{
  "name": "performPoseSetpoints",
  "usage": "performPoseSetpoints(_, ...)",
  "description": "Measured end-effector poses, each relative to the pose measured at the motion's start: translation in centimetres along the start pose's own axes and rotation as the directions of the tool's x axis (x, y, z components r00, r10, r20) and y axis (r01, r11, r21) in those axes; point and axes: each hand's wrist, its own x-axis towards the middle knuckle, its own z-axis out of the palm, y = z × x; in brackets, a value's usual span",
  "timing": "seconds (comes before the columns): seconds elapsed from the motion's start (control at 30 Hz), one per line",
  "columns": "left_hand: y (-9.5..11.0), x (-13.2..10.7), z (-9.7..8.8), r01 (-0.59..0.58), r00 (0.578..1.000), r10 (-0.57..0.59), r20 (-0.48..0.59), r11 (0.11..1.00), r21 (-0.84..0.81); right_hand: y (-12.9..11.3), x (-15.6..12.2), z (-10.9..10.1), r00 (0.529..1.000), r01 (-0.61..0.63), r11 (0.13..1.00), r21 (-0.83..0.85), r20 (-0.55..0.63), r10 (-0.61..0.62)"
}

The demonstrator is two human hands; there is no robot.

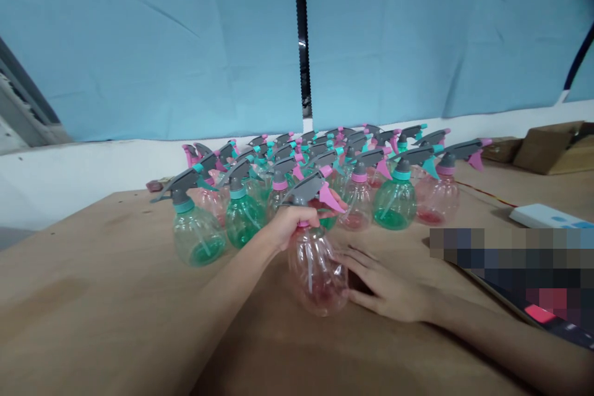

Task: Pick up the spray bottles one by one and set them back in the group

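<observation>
My left hand (297, 219) is closed around the neck of a pink spray bottle (318, 278), just under its grey head with a pink trigger. This bottle is clear, tinted pink, and tilted slightly. My right hand (387, 288) has its fingers stretched out, and their tips touch the right side of the same bottle. Behind the hands stand many more spray bottles, among them a green one (394, 203) with a teal collar, a pink one (439, 198) and another green one (197, 238) at the left front.
The bottles stand in close rows on a wooden table (116, 297). A white box with blue marks (547, 216) lies at the right, beside a dark item partly blurred out. Farther back is an open cardboard box (550, 148). Blue sheeting (162, 43) hangs behind the table.
</observation>
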Motion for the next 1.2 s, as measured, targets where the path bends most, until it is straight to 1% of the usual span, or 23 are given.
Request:
performPoseSetpoints(0.07,-0.1,0.1,-0.3,-0.042,0.997,0.042,-0.065,0.999,0.012,-0.1,0.0,0.0,1.000,0.014,1.000,-0.008,-0.003,-0.014)
performPoseSetpoints(0.13,-0.2,0.3,-0.5,-0.066,0.994,0.067,-0.083,0.998,0.007,-0.1,0.0,-0.1,0.999,0.032,0.999,-0.025,-0.010,-0.032)
performPoseSetpoints(0.23,-0.4,0.4,-0.6,-0.058,0.998,0.057,-0.011,0.998,-0.027,-0.1,0.0,-0.1,0.999,0.042,0.998,-0.048,-0.017,-0.042)
performPoseSetpoints(0.3,-0.4,0.4,-0.7,-0.076,0.996,0.077,0.039,0.996,-0.044,-0.1,0.0,-0.1,0.999,0.050,0.997,-0.057,-0.017,-0.051)
performPoseSetpoints(0.37,-0.3,0.3,-0.7,-0.086,0.995,0.088,0.053,0.995,-0.046,-0.1,0.0,-0.2,0.998,0.056,0.997,-0.060,-0.021,-0.058)
performPoseSetpoints(0.5,-0.3,0.2,-0.5,-0.049,0.998,0.049,0.027,0.999,-0.014,-0.2,0.1,-0.2,0.998,0.061,0.996,-0.062,-0.025,-0.063)
performPoseSetpoints(0.6,-0.3,0.2,-0.4,-0.045,0.999,0.045,0.011,0.999,0.020,-0.2,0.1,-0.2,0.998,0.060,0.997,-0.055,-0.019,-0.061)
performPoseSetpoints(0.73,-0.4,0.2,-0.1,-0.010,0.996,0.012,-0.083,1.000,0.025,-0.2,0.1,-0.3,0.998,0.061,0.997,-0.044,-0.030,-0.062)
performPoseSetpoints(0.83,-0.2,0.0,0.3,-0.020,0.993,0.025,-0.115,0.999,0.042,-0.1,0.0,-0.2,0.997,0.066,0.997,-0.039,-0.042,-0.067)
performPoseSetpoints(0.9,-0.1,-0.2,0.5,-0.027,0.995,0.032,-0.091,0.998,0.051,-0.1,0.1,-0.2,0.997,0.072,0.997,-0.037,-0.039,-0.073)
performPoseSetpoints(1.03,0.1,-0.3,0.7,-0.062,0.998,0.062,0.004,0.998,0.022,-0.1,0.1,-0.3,0.996,0.082,0.996,-0.042,-0.034,-0.084)
performPoseSetpoints(1.13,0.0,-0.3,0.7,-0.074,0.997,0.073,0.028,0.997,0.015,-0.3,0.1,-0.4,0.995,0.089,0.995,-0.047,-0.030,-0.091)
performPoseSetpoints(1.2,0.0,-0.3,0.7,-0.068,0.997,0.067,0.022,0.997,0.028,-0.3,0.1,-0.4,0.995,0.091,0.995,-0.050,-0.032,-0.092)
